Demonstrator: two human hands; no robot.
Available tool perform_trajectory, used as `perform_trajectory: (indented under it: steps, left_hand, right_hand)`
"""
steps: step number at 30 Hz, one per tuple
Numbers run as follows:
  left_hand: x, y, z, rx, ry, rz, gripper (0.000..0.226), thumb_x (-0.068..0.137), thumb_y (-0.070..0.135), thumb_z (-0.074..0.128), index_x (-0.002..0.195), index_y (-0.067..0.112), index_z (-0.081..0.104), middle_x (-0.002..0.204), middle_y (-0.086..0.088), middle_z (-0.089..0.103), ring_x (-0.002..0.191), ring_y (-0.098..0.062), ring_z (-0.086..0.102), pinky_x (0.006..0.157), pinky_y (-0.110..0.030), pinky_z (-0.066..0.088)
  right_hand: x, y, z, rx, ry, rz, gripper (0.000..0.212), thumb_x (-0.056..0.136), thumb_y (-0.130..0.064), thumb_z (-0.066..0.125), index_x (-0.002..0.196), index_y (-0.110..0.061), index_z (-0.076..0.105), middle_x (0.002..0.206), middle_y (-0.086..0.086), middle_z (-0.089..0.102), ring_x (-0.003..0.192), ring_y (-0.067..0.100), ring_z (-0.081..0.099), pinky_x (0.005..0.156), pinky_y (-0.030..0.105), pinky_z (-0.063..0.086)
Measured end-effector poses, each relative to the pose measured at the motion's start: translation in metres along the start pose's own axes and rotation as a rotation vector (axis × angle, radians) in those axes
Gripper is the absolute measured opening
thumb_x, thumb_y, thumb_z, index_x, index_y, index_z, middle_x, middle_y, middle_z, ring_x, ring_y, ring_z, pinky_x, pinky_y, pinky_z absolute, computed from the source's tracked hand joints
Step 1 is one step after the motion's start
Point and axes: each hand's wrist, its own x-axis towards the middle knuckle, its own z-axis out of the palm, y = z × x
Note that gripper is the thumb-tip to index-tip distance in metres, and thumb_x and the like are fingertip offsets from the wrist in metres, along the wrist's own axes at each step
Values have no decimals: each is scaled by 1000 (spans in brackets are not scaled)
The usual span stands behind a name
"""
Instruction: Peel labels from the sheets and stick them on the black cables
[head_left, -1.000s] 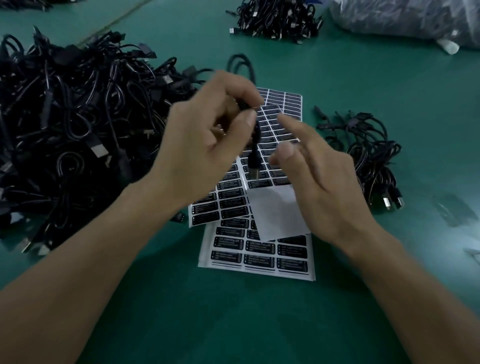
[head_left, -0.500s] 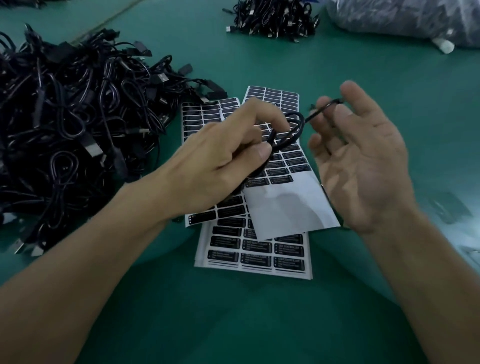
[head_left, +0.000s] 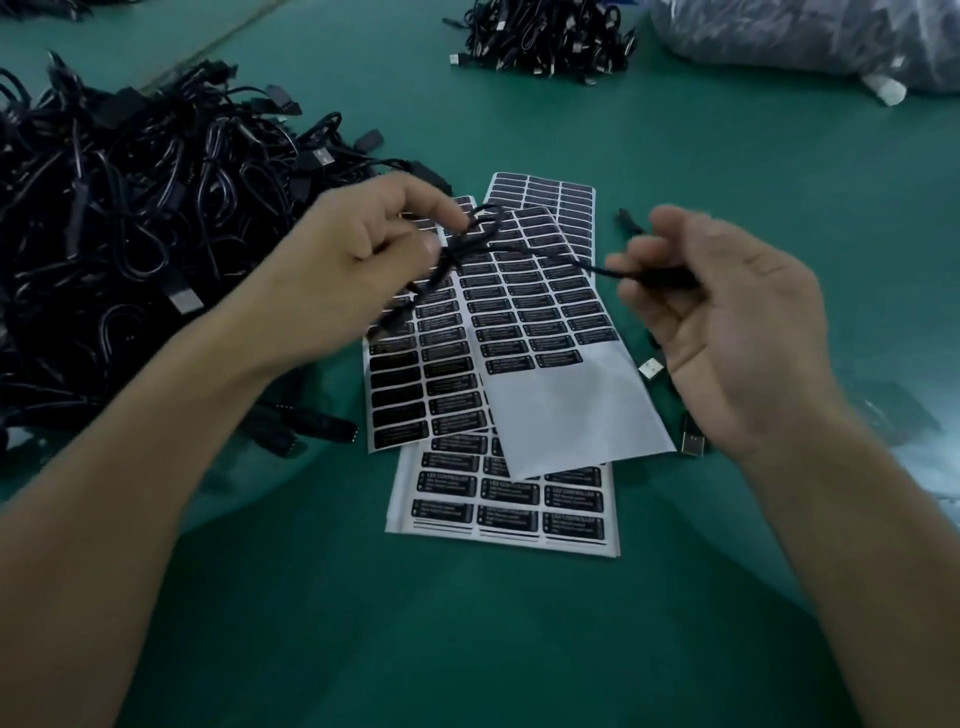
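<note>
left hand (head_left: 363, 260): pinches a loop of the black cable (head_left: 571, 264) | right hand (head_left: 727, 332): fingers curl round the cable's other end | cable: hangs in the air between both hands | label sheets (head_left: 535, 317): flat on the green table (head_left: 467, 639), under the hands | cable pile (head_left: 130, 234): left of the left hand

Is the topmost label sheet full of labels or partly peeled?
Partly peeled. The topmost white sheet of black rectangular labels carries labels on its far rows, while its near end is bare white backing.
</note>
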Motion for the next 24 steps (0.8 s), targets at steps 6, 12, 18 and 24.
perform_trajectory:
  steps: [6, 12, 18, 24]
  left_hand:
    - [1, -3, -14, 230, 184, -180, 26, 93, 13, 56, 84, 31, 73, 40, 12, 47, 33, -6, 35, 39, -17, 32]
    - [-4, 17, 13, 551, 213, 76, 19, 91, 36, 64, 102, 24, 74, 93, 4, 55, 94, -13, 46, 82, -31, 34]
    - [-8, 26, 47, 390, -105, 256, 39, 92, 53, 54, 113, 24, 67, 106, 11, 70, 98, -10, 62, 89, -37, 51]
    - [-6, 17, 51, 300, -54, 149, 29, 102, 40, 52, 96, 18, 71, 79, 10, 68, 73, -13, 63, 68, -44, 54]
  right_hand:
    - [-6, 9, 2, -531, -129, -86, 25, 94, -1, 64, 108, -22, 65, 84, 0, 77, 72, 17, 75, 63, 19, 55]
    - [-11, 14, 8, -595, -221, -189, 30, 87, -5, 75, 99, -31, 71, 88, -3, 75, 76, 12, 71, 61, 18, 53]
    - [-12, 16, 11, -604, -203, -233, 23, 85, -5, 77, 95, -26, 72, 88, -3, 76, 77, 12, 73, 63, 22, 56]
    - [-15, 16, 9, -1012, -38, -402, 13, 98, -24, 62, 108, -23, 71, 85, -18, 69, 83, 0, 66, 79, 17, 53]
